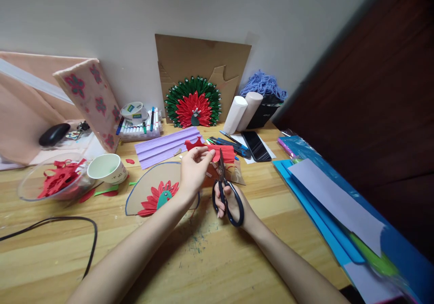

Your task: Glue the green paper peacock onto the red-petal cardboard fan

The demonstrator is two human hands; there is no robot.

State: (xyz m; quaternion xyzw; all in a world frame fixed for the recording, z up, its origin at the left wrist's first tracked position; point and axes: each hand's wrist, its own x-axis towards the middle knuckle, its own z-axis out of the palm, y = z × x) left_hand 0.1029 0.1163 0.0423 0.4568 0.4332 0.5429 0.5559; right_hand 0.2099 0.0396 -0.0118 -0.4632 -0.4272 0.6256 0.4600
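Note:
My left hand (194,169) pinches a folded strip of red paper (222,152) above the wooden table (169,258). My right hand (233,204) grips dark-handled scissors (224,187), whose blades point up into the red paper. Just left of my hands lies a fan-shaped cardboard piece (149,188) with red paper petals and a teal bird shape glued on.
A clear bowl of red paper scraps (56,179) and a white cup (106,168) stand at the left. Purple folded paper (166,146), markers (139,127), a finished green-and-red peacock fan (194,102), a phone (256,145) and blue sheets (325,204) surround the work spot. A black cable (68,222) loops at front left.

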